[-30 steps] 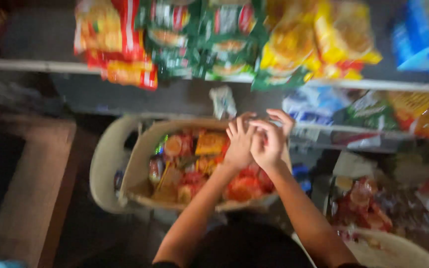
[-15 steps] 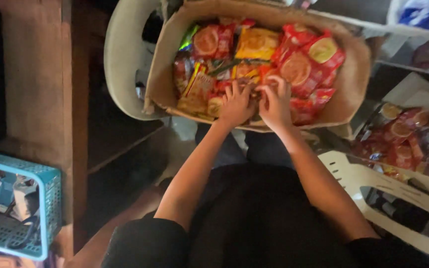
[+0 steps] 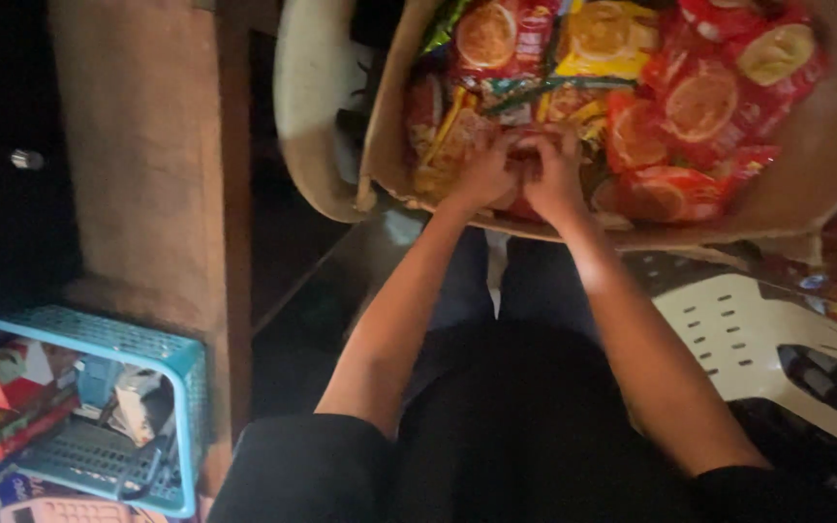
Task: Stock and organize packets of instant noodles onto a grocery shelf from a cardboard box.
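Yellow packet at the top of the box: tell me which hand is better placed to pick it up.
Right, probably. The right hand lies almost directly below the yellow packet in the cardboard box; the left hand sits farther toward the box's left wall. Both hands are together on red packets.

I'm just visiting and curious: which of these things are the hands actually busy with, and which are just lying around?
In use: left hand, right hand, brown cardboard box, red and yellow snack packets.

Lying about: blue plastic basket, white plastic chair, brown wooden cabinet.
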